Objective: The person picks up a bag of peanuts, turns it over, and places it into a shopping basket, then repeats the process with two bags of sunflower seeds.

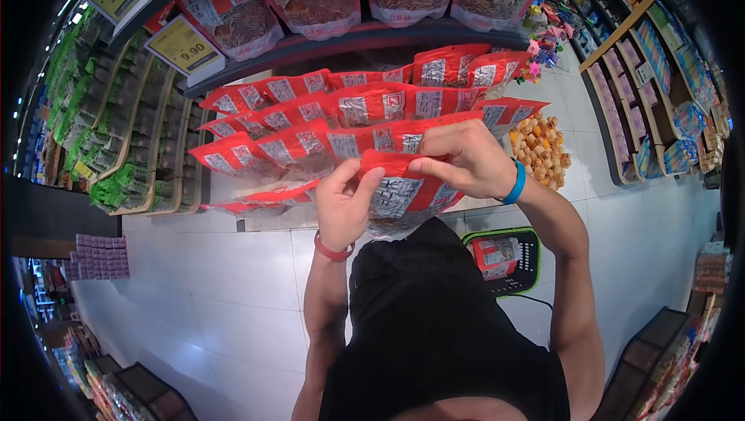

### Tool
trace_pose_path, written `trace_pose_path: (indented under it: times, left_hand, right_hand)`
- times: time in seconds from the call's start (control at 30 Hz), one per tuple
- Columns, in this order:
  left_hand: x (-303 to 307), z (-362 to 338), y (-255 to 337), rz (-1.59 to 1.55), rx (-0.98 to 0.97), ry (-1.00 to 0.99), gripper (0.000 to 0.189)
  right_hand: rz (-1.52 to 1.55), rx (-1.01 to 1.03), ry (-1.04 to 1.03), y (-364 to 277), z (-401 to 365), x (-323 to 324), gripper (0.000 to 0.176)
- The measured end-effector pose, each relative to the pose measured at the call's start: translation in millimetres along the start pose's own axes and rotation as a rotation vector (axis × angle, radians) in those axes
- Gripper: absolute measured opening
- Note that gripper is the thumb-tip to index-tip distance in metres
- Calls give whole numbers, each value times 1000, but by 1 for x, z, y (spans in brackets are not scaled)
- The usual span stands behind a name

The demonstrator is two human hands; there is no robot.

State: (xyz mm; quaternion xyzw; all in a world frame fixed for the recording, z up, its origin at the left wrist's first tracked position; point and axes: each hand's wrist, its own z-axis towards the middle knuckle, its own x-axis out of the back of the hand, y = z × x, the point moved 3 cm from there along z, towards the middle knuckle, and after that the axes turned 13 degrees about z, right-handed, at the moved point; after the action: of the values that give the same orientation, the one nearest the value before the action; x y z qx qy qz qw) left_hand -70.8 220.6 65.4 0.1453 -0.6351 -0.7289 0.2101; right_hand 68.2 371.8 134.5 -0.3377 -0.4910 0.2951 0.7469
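Both hands pinch the top edge of one red and silver bag [396, 194], which hangs in front of the body. My left hand [344, 202], above a red wristband, is closed on its left corner. My right hand [468, 159], with a blue wristband, is closed on the right part of the same edge. Just behind the held bag stand rows of similar red bags [365, 105] on a low display. The lower part of the held bag is partly hidden by the black clothing.
A black basket with a green rim [537, 259] stands on the floor at right, a red bag [497, 256] inside. Above the display is a shelf [326, 47] with more bags and price tags [185, 45]. Shelves of green packages [116, 187] stand left, other shelves [621, 126] right.
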Motion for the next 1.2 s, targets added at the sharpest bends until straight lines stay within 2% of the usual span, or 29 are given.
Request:
trace_pose_path:
  times: [0.2,0.33,0.4,0.53,0.6,0.73,0.83,0.9,0.93,1.0,1.07,1.1,1.2]
  left_hand:
    - [-16,9,16,-96,-128,-40,15]
    - [-22,9,23,-39,-168,-18,13]
    - [-21,7,29,472,-255,122,12]
    - [-27,9,15,377,-209,213,11]
    - [-31,9,15,177,-212,215,10]
    - [-29,8,13,12,-106,130,12]
    - [-26,9,22,-22,-85,50,16]
    - [-26,9,32,-249,-1,-122,25]
    - [-23,10,30,-248,-4,-122,25]
    - [-25,9,24,-14,-1,-346,38]
    - [-24,9,26,-54,51,-331,41]
    - [-23,8,23,-19,80,-301,37]
    - [-19,4,15,5,132,-244,32]
  right_hand:
    - [92,29,28,0,-3,4,24]
    - [87,23,38,3,-8,3,22]
    - [37,55,89,1,-11,2,22]
    - [-84,124,164,-11,-12,-3,24]
    - [-223,129,192,-12,-14,-3,26]
    - [-298,130,208,-10,-14,3,26]
    - [-60,24,77,-10,-10,18,21]
    - [12,37,79,-15,-7,26,21]
    - [84,52,80,-17,-4,29,20]
    - [123,5,79,-18,0,34,20]
    - [123,29,37,-16,4,36,22]
    - [87,-29,-19,-14,6,37,23]
    - [103,-27,-49,-6,8,35,26]
